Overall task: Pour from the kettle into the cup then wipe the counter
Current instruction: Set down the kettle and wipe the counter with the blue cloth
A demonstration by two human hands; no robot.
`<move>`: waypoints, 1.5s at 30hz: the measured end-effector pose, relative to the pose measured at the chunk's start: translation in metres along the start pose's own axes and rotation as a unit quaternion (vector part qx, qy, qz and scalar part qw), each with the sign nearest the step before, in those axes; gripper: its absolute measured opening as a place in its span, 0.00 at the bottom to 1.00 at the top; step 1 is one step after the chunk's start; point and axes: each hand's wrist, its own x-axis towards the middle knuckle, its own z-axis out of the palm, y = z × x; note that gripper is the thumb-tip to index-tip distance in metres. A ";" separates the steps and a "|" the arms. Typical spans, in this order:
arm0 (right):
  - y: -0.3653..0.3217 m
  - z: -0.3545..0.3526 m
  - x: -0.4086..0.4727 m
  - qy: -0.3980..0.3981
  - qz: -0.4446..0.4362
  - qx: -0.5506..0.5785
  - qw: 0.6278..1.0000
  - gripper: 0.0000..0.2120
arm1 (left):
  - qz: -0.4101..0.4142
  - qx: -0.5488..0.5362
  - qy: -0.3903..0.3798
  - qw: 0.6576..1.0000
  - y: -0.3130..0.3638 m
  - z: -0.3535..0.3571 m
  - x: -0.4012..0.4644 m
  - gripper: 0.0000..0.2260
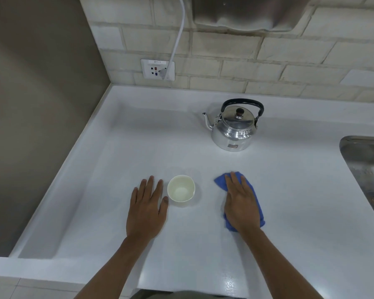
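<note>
Left hand (146, 209) flat beside the white paper cup (181, 188), right hand (242, 205) flat on the blue cloth (258, 203); a careless sweep could topple the cup.

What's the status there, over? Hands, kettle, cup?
Left hand flat on counter, beside cup. Right hand flat on blue cloth. Kettle upright, untouched, lid on. Nothing blocking the kettle.
</note>
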 end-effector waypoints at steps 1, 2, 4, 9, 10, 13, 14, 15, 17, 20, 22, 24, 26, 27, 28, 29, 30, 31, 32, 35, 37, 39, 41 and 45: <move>-0.001 0.000 0.013 -0.008 0.015 -0.015 1.000 0.31 | -0.001 -0.002 -0.002 1.000 0.000 0.000 0.000 0.26; -0.004 0.002 0.024 -0.014 0.021 -0.028 0.999 0.31 | -0.002 -0.004 -0.002 1.000 0.000 0.000 0.000 0.26; -0.018 0.009 0.036 -0.022 0.017 -0.038 0.999 0.31 | -0.004 -0.003 -0.005 1.000 0.000 -0.001 0.000 0.26; -0.036 0.017 -0.006 -0.037 -0.074 -0.004 0.997 0.36 | 0.001 -0.005 0.001 1.000 0.000 -0.002 0.002 0.26; -0.029 0.014 -0.014 -0.030 -0.079 0.001 0.996 0.36 | 0.000 -0.007 0.002 1.000 0.000 -0.002 0.002 0.26; -0.008 0.002 -0.007 -0.001 -0.027 0.013 1.000 0.33 | -0.008 -0.012 -0.001 1.000 0.001 -0.002 0.000 0.26; -0.005 -0.002 0.003 0.002 -0.010 0.003 1.000 0.33 | -0.008 -0.012 -0.001 1.000 0.001 -0.003 0.000 0.26; -0.004 -0.002 0.015 -0.003 0.003 -0.013 1.000 0.33 | -0.007 -0.012 -0.001 1.000 0.001 -0.002 0.000 0.26; -0.012 0.000 0.035 -0.009 0.013 -0.038 0.999 0.31 | -0.006 -0.011 -0.001 1.000 0.001 -0.002 0.001 0.27; -0.031 0.010 0.039 -0.008 -0.001 -0.032 0.999 0.30 | -0.009 -0.009 -0.006 1.000 0.002 -0.001 0.001 0.27; -0.035 0.012 0.023 -0.012 -0.044 -0.015 0.999 0.32 | -0.007 -0.005 -0.007 1.000 0.001 -0.001 0.001 0.27; -0.022 0.011 0.007 -0.023 -0.077 -0.001 0.997 0.33 | -0.007 -0.001 -0.010 1.000 0.000 0.000 0.001 0.27; 0.000 0.005 0.007 -0.010 -0.064 0.006 0.998 0.31 | -0.010 -0.004 -0.013 1.000 0.000 0.000 0.001 0.27; 0.008 0.001 0.013 -0.004 -0.040 0.004 0.999 0.31 | -0.012 -0.004 -0.012 1.000 0.000 0.000 0.001 0.27; 0.013 -0.003 0.023 0.000 -0.018 -0.001 1.000 0.32 | -0.013 -0.002 -0.011 1.000 0.001 0.000 0.000 0.27; 0.015 -0.007 0.035 0.000 -0.002 -0.011 1.000 0.31 | -0.014 -0.001 -0.011 1.000 0.001 -0.001 0.001 0.27; 0.013 -0.010 0.046 -0.001 0.011 -0.020 1.000 0.29 | -0.013 0.000 -0.011 1.000 0.002 -0.001 0.001 0.27; 0.008 -0.011 0.056 0.000 0.020 -0.024 1.000 0.27 | -0.012 0.000 -0.010 1.000 0.002 -0.001 0.001 0.27; 0.003 -0.010 0.063 0.004 0.025 -0.027 0.999 0.26 | -0.012 -0.001 -0.008 1.000 0.002 -0.001 0.001 0.27; -0.020 -0.004 0.060 -0.002 -0.015 -0.024 1.000 0.30 | -0.012 0.000 -0.012 1.000 0.002 -0.002 0.002 0.27; -0.022 0.002 0.043 -0.013 -0.060 -0.013 0.998 0.31 | -0.010 0.001 -0.012 1.000 0.002 -0.002 0.002 0.27; -0.010 0.001 0.032 -0.015 -0.075 0.005 0.997 0.31 | -0.009 0.001 -0.009 1.000 0.002 -0.003 0.001 0.27; 0.007 -0.003 0.035 -0.001 -0.045 0.008 0.999 0.30 | -0.009 0.000 -0.009 1.000 0.001 -0.003 0.001 0.26; 0.010 -0.009 0.065 -0.014 0.013 -0.039 0.999 0.31 | -0.012 0.000 -0.010 1.000 0.003 -0.004 0.002 0.26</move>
